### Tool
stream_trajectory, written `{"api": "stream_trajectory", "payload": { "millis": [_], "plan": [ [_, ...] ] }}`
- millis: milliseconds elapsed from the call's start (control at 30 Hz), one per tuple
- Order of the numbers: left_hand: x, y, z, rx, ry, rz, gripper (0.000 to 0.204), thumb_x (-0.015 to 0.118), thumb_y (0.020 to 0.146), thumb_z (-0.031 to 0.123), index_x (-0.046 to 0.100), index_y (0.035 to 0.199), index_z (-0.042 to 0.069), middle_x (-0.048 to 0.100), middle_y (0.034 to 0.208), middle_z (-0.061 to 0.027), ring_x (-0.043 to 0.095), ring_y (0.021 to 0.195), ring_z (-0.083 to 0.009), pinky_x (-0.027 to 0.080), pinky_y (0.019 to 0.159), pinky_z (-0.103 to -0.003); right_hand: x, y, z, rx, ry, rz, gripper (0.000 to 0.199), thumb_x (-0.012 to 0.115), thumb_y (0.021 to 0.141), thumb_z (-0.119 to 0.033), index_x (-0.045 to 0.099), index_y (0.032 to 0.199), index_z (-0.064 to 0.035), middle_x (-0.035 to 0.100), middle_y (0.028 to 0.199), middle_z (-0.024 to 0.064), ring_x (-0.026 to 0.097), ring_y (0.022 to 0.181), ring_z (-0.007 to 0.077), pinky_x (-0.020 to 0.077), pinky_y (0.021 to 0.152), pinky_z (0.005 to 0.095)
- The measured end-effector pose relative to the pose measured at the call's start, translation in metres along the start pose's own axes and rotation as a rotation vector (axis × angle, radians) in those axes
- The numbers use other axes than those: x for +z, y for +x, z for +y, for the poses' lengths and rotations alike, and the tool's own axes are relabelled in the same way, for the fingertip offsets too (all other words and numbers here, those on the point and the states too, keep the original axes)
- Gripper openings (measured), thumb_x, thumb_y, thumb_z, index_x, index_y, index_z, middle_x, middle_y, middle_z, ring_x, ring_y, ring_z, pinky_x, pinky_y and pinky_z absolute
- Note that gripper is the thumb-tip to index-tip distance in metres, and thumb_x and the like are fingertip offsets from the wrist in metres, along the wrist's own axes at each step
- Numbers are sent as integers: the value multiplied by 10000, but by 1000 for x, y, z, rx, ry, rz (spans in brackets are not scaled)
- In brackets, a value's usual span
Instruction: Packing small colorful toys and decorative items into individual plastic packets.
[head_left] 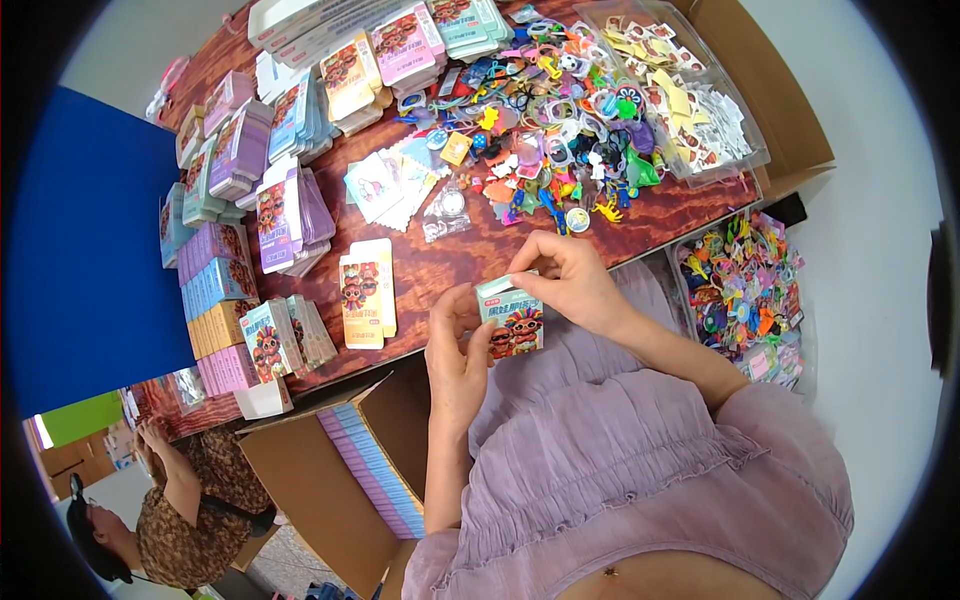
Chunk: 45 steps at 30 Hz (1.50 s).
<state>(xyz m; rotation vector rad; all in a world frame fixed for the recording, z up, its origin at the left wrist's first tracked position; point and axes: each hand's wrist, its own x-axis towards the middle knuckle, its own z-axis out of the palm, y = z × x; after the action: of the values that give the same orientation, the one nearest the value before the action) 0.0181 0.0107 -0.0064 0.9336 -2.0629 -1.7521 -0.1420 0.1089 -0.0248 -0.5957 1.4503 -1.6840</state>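
A small light-green printed box (513, 318) with cartoon figures is between my hands at the table's front edge. My left hand (461, 338) is closed round its left side, thumb across the front. At the top flap, my right hand (562, 277) pinches with thumb and forefinger. What lies inside the box is hidden. Left of my hands, two flat yellow cartons (367, 295) lie overlapping on the table. Just beyond are a clear-wrapped trinket (446, 212) and a fan of white printed cards (385, 187).
Small plastic toys (560, 120) are heaped on the wooden table (415, 262), beside a clear tray (757, 160) of small packets. Stacks of flat cartons (297, 110) line the left. Below stand an open cardboard box (320, 490) and a toy-filled bin (745, 300). Another person (190, 510) works at lower left.
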Motion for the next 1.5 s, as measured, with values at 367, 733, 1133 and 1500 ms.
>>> {"api": "stream_trajectory", "payload": {
  "millis": [367, 733, 1133, 1500],
  "plan": [
    [2, -3, -5, 26, 132, 7, 503, 593, 905, -60, 455, 1381, 25, 633, 1128, -164, 657, 926, -232, 536, 799, -333, 1, 4, 8, -8, -108, -82, 139, 714, 824, -2, 578, 803, 17, 610, 775, 31, 608, 773, 87, 490, 667, 275],
    [2, -1, -6, 35, 111, -46, 557, 618, 863, -90, 477, 1387, 36, 624, 1096, -146, 639, 910, -223, 527, 799, -330, -3, 6, 9, -64, -35, -96, 60, 703, 835, -8, 659, 836, 33, 622, 784, 46, 615, 776, 104, 498, 702, 274],
    [4, -3, -6, -27, -1, -52, 573, 594, 879, -114, 462, 1408, 62, 596, 1070, -83, 616, 845, -136, 520, 572, -240, -14, 10, -3, -207, -349, -237, 69, 696, 784, -50, 683, 829, 1, 639, 805, 84, 636, 758, 208, 490, 673, 319],
    [3, -5, -13, 121, 184, -45, 471, 597, 855, -118, 581, 1291, 59, 573, 1041, -98, 597, 852, -196, 512, 676, -289, -19, -5, -21, -387, -751, -303, 146, 639, 861, -48, 712, 982, -13, 671, 953, 100, 667, 872, 270, 521, 743, 349]
  ]
}}
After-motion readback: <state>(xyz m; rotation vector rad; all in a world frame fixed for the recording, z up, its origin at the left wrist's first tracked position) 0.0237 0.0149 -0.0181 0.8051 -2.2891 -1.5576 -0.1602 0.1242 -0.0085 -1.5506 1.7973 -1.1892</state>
